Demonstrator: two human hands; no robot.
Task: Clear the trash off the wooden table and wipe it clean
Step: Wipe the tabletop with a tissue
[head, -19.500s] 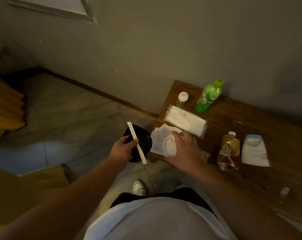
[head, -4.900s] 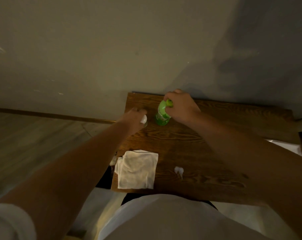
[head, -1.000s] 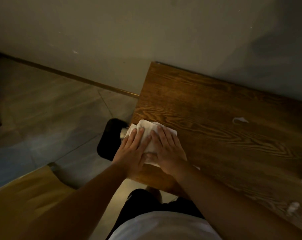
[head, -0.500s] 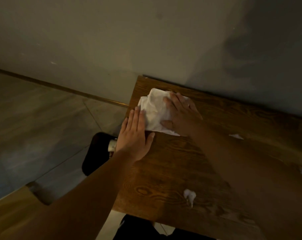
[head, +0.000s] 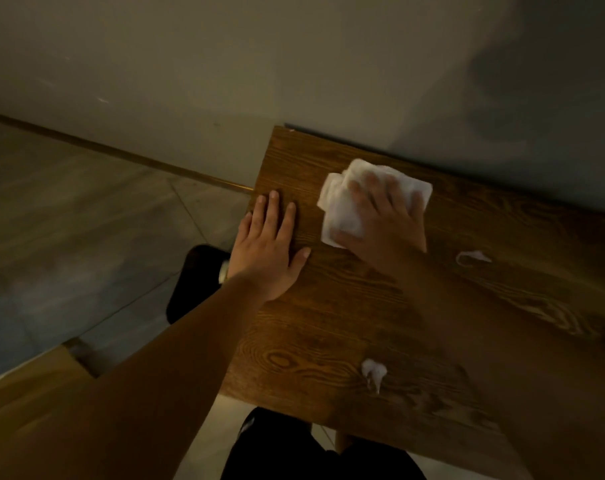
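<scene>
R hand (head: 385,225), fingers spread flat, is pressing the white cloth (head: 346,202) onto the bench (head: 328,306) near the wall, w/ the nearest paper scrap (head: 472,257) lying at ~4 o'clock from it, while L hand (head: 268,247), also flat and empty, is bracing at 9 o'clock.
</scene>
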